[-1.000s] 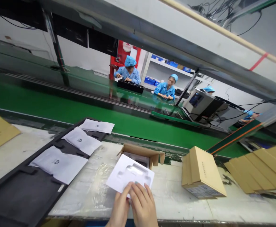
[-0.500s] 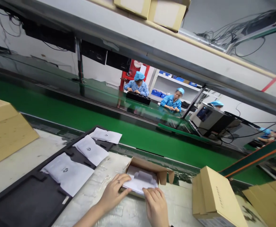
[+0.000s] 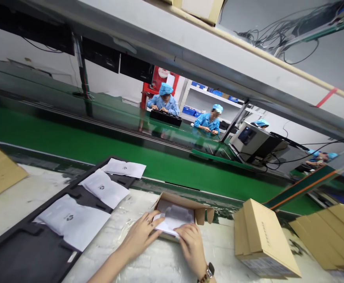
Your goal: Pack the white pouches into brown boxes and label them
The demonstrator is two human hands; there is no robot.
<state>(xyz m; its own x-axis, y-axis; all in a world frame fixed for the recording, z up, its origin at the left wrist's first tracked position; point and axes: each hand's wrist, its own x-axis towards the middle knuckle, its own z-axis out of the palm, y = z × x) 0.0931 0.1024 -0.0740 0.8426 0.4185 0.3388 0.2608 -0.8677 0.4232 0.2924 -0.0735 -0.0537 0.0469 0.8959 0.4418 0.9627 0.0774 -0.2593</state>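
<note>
A small open cardboard box (image 3: pixel 203 214) stands on the bench before me, its lid flaps raised at the far side and right. Inside it lies a white packet (image 3: pixel 176 218) with a raised shape under its surface. My left hand (image 3: pixel 144 232) grips the packet's left end at the box's near left corner, thumb apart from the fingers. Curled over the near edge, my right hand (image 3: pixel 191 241) holds the packet with fingers and thumb close together. My fingers hide part of the box's near wall.
Left of the box, several white packets (image 3: pixel 101 186) with a printed mark lie on a black tray (image 3: pixel 21 253). A closed carton (image 3: pixel 267 236) stands at right, near more cardboard (image 3: pixel 328 236). Behind runs a green conveyor (image 3: pixel 160 165) under an overhead shelf (image 3: pixel 189 47). Co-workers (image 3: pixel 164 100) sit beyond.
My view has shifted slightly, so the surroundings sit further left. Both hands stay at the box, and the left fingers reach a little further over the white packet.
</note>
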